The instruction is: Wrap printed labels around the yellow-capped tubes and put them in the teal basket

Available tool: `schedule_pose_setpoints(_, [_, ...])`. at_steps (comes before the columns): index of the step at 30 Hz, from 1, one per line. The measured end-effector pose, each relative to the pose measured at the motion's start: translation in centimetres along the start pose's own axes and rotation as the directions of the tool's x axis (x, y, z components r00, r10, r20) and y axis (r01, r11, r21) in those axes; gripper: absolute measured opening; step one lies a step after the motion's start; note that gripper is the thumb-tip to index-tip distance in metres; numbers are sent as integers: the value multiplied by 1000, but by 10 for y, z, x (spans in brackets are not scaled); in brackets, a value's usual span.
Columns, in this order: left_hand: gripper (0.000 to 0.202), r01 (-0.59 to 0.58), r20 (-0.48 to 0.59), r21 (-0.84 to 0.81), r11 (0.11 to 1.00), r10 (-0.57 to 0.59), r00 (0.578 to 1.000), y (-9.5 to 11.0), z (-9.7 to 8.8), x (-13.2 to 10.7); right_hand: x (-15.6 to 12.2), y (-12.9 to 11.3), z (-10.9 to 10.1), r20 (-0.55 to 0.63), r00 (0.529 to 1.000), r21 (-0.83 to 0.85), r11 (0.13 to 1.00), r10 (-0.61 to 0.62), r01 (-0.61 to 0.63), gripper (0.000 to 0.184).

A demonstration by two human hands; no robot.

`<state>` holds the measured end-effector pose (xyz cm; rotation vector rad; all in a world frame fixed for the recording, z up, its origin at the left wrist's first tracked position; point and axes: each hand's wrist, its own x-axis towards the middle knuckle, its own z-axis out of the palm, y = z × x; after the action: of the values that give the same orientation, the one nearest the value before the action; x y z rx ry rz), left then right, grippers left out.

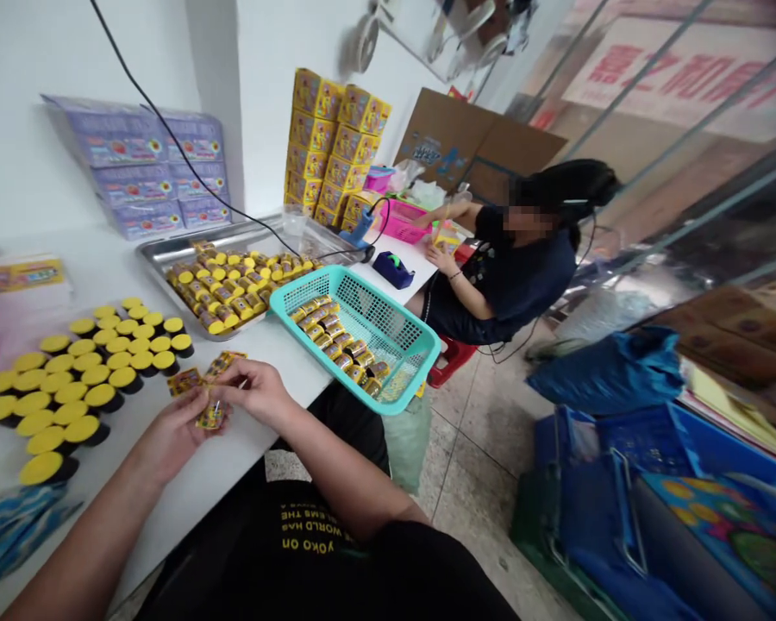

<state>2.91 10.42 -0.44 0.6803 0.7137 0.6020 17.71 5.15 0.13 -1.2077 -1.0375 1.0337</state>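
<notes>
Both hands meet above the white table's front edge, closed on small yellow printed labels [212,416]. My left hand [174,431] pinches them from the left, fingertips pressed together. From the right, my right hand [259,392] grips the same bunch with thumb and fingers; whether it is one strip or loose pieces I cannot tell. More printed labels [184,380] lie just beyond the fingertips. Left of the hands, several small jars with yellow lids [95,375] and dark sides stand upright in rows. A turquoise basket [397,392] holding several labelled jars [342,345] sits right of my hands.
A metal tray [152,250] full of yellow-lidded jars lies behind. Yellow boxes [314,134] and purple packs [133,177] stand by the wall. A co-worker [523,267] sits at the far end, near a pink basket [404,222] and tape dispenser [393,270]. Blue crates [595,517] fill the right floor.
</notes>
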Motion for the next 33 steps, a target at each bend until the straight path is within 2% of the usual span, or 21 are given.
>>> schedule_pose_setpoints(3, [21, 11, 100, 61, 998, -17, 995, -2, -1, -1, 2, -1, -9, 69, 997, -72, 997, 29, -24, 45])
schedule_pose_setpoints(5, [22, 0, 116, 72, 997, -9, 993, -3, -1, -1, 4, -1, -14, 124, 990, -102, 994, 63, -50, 42])
schedule_pose_setpoints(8, [19, -32, 136, 73, 997, 22, 991, -4, -1, -1, 4, 0, -17, 166, 982, -52, 996, 86, -78, 42])
schedule_pose_setpoints(12, [21, -78, 242, 50, 996, 64, 968, -6, 1, -2, -1, 1, -12, 155, 987, 8, 999, 47, -49, 37])
schedule_pose_setpoints(15, [23, -65, 294, 43, 997, 50, 954, -7, -1, -2, -4, 2, -13, 182, 982, 38, 998, 51, -58, 34])
schedule_pose_setpoints(19, [28, -13, 292, 34, 999, 3, 957, -8, -7, 2, -2, -3, -23, 232, 972, 40, 999, 26, -36, 34])
schedule_pose_setpoints(23, [31, -12, 288, 18, 1000, 6, 958, -10, -9, 3, -2, -14, -28, 275, 955, -103, 984, -109, 142, 31])
schedule_pose_setpoints(26, [31, -33, 250, -36, 999, 41, 967, -10, -8, 2, -5, -16, -21, 307, 939, -257, 937, -154, 237, 33])
schedule_pose_setpoints(29, [30, -54, 180, -94, 994, 71, 981, -8, -7, 1, -8, -11, -9, 274, 941, -353, 890, -197, 289, 37])
schedule_pose_setpoints(33, [32, -49, 150, -107, 993, 65, 987, -9, -6, 2, -10, -2, -2, 151, 958, -336, 899, -243, 281, 28])
